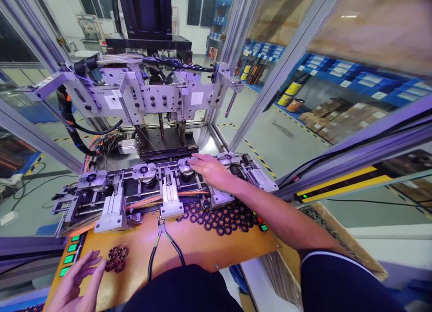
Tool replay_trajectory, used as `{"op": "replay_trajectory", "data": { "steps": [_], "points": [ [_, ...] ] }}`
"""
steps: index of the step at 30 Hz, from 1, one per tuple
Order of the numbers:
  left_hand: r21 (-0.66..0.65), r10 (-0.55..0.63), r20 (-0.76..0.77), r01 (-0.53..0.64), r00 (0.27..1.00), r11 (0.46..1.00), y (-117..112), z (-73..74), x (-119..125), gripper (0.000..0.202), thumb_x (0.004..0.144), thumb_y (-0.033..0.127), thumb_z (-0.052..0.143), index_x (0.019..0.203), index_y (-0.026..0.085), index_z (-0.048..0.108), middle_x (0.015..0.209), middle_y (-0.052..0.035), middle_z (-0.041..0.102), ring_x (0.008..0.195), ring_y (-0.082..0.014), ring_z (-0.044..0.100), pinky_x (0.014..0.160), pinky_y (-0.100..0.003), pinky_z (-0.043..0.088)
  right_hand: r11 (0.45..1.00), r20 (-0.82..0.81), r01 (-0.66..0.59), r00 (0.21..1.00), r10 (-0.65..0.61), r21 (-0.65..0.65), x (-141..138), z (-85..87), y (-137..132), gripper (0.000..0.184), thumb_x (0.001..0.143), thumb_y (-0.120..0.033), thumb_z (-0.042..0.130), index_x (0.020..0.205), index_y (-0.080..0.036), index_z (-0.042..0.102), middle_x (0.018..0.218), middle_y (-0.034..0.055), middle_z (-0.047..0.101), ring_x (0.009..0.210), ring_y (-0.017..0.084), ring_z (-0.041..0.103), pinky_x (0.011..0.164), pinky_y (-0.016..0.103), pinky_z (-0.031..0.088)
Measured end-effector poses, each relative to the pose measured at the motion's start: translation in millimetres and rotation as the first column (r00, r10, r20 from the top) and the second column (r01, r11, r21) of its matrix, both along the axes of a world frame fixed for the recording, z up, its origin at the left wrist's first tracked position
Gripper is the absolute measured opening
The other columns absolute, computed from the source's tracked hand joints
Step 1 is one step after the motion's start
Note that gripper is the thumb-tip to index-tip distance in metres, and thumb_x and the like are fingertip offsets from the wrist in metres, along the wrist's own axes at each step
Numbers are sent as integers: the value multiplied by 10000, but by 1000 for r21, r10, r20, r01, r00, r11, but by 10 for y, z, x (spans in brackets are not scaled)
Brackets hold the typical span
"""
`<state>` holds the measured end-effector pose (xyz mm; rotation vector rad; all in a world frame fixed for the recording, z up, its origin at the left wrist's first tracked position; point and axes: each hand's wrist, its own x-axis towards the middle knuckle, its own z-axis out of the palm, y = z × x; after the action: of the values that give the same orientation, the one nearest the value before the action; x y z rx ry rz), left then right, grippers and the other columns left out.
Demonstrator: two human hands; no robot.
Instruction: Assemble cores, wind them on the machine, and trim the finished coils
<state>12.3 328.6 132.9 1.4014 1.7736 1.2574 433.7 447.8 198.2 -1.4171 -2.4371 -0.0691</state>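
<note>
My right hand (208,169) reaches forward onto the machine's fixture rail (111,197), its fingers curled over the third round fixture (185,166); whether they hold a part is hidden. My left hand (76,282) hovers low at the front left with fingers spread, holding nothing, just left of a small cluster of dark ring parts (116,258) on the orange work board (202,244). A larger heap of dark ring parts (219,215) lies under my right forearm.
Black-handled pliers (162,244) lie mid-board. Green lit buttons (69,253) line the left edge; another green button (263,228) sits at the right. Three more round fixtures (144,171) sit along the rail. The machine head (148,91) hangs above. Glass guard panels enclose the sides.
</note>
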Motion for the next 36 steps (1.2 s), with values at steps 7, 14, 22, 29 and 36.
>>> {"op": "replay_trajectory", "data": {
  "steps": [7, 14, 22, 29, 36],
  "points": [
    [43, -31, -19, 31, 999, 999, -23, 126, 79, 541, 685, 524, 793, 1085, 174, 692, 1017, -85, 749, 881, -245, 711, 989, -453, 556, 960, -167, 94, 985, -50, 265, -83, 155, -555, 423, 894, -2, 449, 1254, -115, 642, 1278, 145, 662, 1251, 259, 577, 1048, 482, 511],
    [-28, -96, 6, 96, 995, 995, -178, -16, 41, 484, 728, 427, 798, 1129, 180, 686, 1042, -79, 762, 908, -225, 726, 1032, -408, 535, 886, -327, 330, 919, -222, 325, -84, -430, -1870, 223, 929, -93, 568, 1131, -146, 645, 923, 99, 695, 862, 215, 662, 776, 377, 584],
    [-53, -337, -120, 333, 934, 942, -106, 158, 391, 410, 757, 444, 758, 1084, 207, 694, 1028, -55, 759, 872, -214, 711, 992, -383, 545, 901, -161, 431, 894, -418, 57, -144, -1173, -2198, 101, 889, -113, 607, 925, -147, 696, 885, 89, 659, 819, 224, 604, 731, 363, 529],
    [-78, -411, -227, 404, 883, 911, -128, 223, 423, 334, 793, 473, 703, 1020, 229, 703, 1014, -62, 756, 846, -205, 716, 955, -361, 557, 882, -131, 471, 873, -469, -17, -138, -1186, -2135, 126, 861, -67, 608, 894, -132, 710, 916, 103, 636, 856, 236, 541, 754, 369, 472],
    [-112, -489, -290, 478, 823, 871, -99, 260, 338, 362, 794, 492, 688, 1032, 222, 723, 1022, -96, 790, 873, -248, 760, 876, -364, 608, 912, -289, 410, 873, -393, -2, -140, -804, -2140, 228, 911, -69, 530, 791, -133, 713, 897, 114, 614, 849, 221, 538, 726, 356, 495]
  ]
}}
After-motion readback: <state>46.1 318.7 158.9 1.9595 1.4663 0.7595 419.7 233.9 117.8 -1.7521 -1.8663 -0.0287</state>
